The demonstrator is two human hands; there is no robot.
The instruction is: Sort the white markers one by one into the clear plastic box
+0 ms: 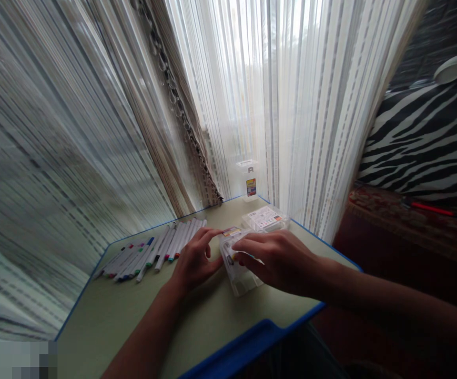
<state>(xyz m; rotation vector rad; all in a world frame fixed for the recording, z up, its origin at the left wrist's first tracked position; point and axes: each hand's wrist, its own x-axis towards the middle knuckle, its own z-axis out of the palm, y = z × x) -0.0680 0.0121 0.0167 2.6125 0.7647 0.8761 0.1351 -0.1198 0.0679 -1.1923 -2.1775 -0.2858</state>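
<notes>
A clear plastic marker case (241,273) lies on its side on the pale green table (133,310). My left hand (194,258) rests by the case's left edge, fingers curled and touching its top corner. Over the case's right side lies my right hand (277,258), its fingers pinching what looks like a marker (231,258) at the case's opening. A row of several white markers (153,251) with coloured caps lies to the left of my left hand.
The case's clear lid (265,218) with a printed label lies behind it. Against the curtain at the table's far corner stands a small clear box (249,180). String curtains hang close on the left and back. The table has a blue rim (244,347).
</notes>
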